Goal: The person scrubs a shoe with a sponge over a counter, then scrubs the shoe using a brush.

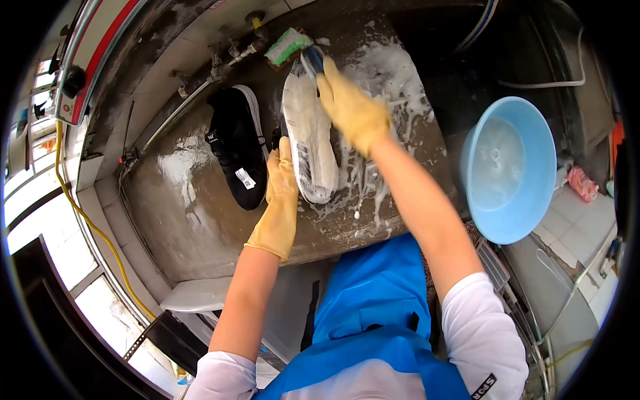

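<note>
A shoe with its pale sole (310, 137) facing up lies on the wet, foamy counter. My left hand (281, 190), in a yellow rubber glove, holds the shoe's left side, its fingers pointing toward the far end. My right hand (351, 110), in a matching glove and slightly blurred, is closed around a blue-handled brush (312, 60) at the sole's far end. To the left, a black shoe (239, 143) with a white sole edge and a white tag rests on the counter. A green and white scrubbing brush (288, 48) lies just beyond the sole.
A light blue basin (510, 170) with cloudy water stands at the right. Metal pipes and taps (217, 70) run along the far left wall. White suds (393, 77) spread over the counter (160, 233). A yellow hose (100, 230) hangs at the left.
</note>
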The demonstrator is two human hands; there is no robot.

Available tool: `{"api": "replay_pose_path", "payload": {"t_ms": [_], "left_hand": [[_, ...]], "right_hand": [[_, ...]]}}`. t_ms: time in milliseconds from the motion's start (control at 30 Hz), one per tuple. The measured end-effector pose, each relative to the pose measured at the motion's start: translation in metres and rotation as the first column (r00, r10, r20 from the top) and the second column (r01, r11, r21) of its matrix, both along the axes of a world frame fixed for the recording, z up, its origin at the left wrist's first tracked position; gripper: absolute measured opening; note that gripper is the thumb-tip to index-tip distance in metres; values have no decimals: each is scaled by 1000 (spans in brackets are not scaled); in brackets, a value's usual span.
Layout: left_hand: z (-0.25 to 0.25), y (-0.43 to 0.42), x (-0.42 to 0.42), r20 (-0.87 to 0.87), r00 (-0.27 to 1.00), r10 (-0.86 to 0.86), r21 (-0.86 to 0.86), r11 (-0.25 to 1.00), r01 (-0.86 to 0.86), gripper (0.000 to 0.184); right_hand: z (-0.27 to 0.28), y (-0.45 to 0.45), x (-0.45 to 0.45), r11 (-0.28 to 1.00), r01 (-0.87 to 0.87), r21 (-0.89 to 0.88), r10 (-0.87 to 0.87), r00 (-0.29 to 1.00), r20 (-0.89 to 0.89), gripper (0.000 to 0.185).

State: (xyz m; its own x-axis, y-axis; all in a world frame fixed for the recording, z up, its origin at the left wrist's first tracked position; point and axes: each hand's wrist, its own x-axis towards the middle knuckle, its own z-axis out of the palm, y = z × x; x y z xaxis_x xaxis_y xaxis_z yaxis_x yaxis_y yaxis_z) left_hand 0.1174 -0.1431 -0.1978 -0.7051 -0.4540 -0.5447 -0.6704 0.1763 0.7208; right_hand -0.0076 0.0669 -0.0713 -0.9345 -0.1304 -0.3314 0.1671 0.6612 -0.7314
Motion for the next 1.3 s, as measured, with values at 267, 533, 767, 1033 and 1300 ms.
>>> {"api": "replay_pose_path", "payload": {"t_ms": [267,533,767,1033,1300], "left_hand": [[32,12,-1,13,1000,-24,17,1000,23,77],[18,11,1,-124,991,57,177,984,-35,76],[23,9,-9,-67,997,-28,133,990,37,85],[212,74,2,102,698,-709,-225,667,711,61],[177,78,86,-290,441,-849,-636,515,574,45]], "right_hand": [[-31,19,150,981,-188,-57,182,979,-90,53],[-9,11,30,998,60,-38,-57,996,75,41],[21,46,246,927,169,-334,-13,906,423,63],[82,147,174,776,444,-448,-149,819,554,65],[138,174,178,738,489,-464,-269,845,463,60]]}}
